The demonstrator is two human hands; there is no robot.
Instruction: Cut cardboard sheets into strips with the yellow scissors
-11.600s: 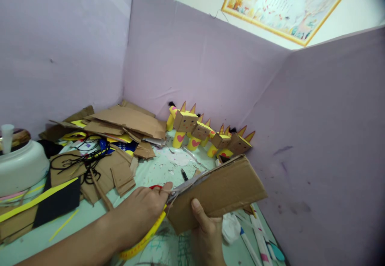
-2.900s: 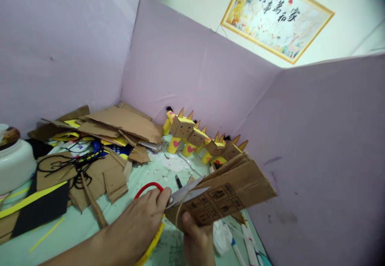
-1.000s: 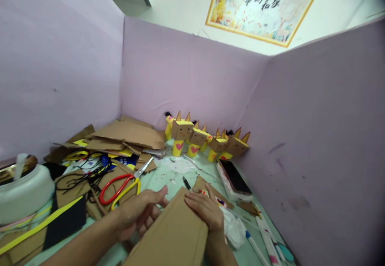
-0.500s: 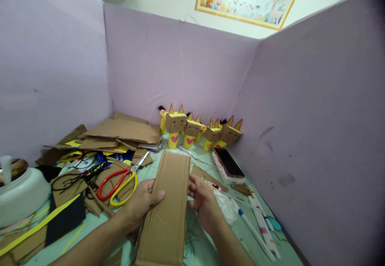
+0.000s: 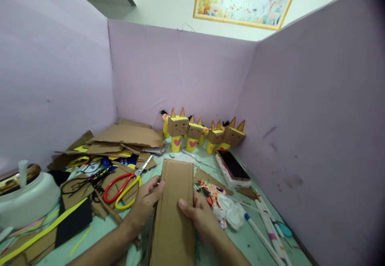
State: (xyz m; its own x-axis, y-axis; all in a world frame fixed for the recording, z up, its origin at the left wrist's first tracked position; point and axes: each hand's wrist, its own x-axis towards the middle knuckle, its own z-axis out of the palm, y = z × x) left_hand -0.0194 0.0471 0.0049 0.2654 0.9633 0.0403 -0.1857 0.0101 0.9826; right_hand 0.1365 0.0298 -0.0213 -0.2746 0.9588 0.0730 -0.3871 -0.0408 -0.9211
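Note:
A long strip of brown cardboard [image 5: 175, 218] lies between my two hands, running from the bottom edge toward the middle of the table. My left hand [image 5: 147, 200] grips its left edge, thumb along the side and fingers behind. Around the right edge my right hand [image 5: 202, 214] is closed, its thumb flat on the front face and the other fingers hidden behind. Left of my left hand lie scissors [image 5: 128, 185] with one red and one yellow handle, blades slightly apart.
Several cardboard animal figures [image 5: 177, 131] with yellow bodies stand at the back. Cardboard sheets [image 5: 129, 135] pile up at left, beside a white pot [image 5: 30, 195]. At right are a phone [image 5: 233, 165] on a white box, crumpled tissue [image 5: 230, 212] and markers [image 5: 264, 236]. Purple panels [image 5: 180, 69] enclose the table.
My right hand has closed on the right edge of the cardboard, its thumb now on the front. My left thumb has shifted to the left edge. The view has moved slightly.

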